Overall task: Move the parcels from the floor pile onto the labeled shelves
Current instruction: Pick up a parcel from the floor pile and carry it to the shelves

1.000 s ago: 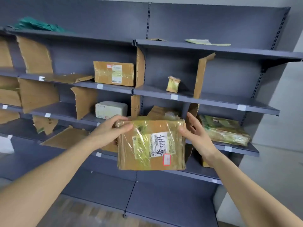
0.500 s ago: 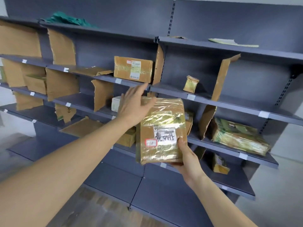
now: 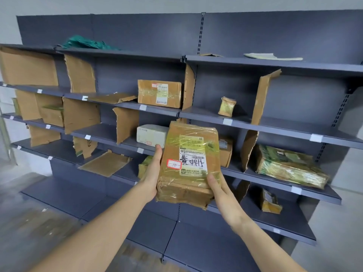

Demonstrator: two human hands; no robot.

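Head view | parcel (image 3: 188, 163) stood upright before the grey shelves (image 3: 255, 122), label outward, likely so its mark could be read | left hand (image 3: 152, 173) and right hand (image 3: 222, 190) clasped its lower edges, fingers wrapped on it | white box (image 3: 151, 135), brown box (image 3: 159, 93), wrapped bundle (image 3: 290, 167) occupied bays; cardboard dividers (image 3: 263, 97) hemmed openings

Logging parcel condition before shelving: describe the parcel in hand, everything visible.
The held parcel is a brown cardboard package wrapped in glossy yellowish clear tape, creased, with a crumpled, torn lower edge. Its front carries a white shipping label with barcodes and black handwriting, plus a small red-bordered sticker marked "10". It is held roughly upright in front of the grey shelves, label toward the camera. The left hand grips its left edge and the right hand supports its lower right corner; nothing else visibly touches it.
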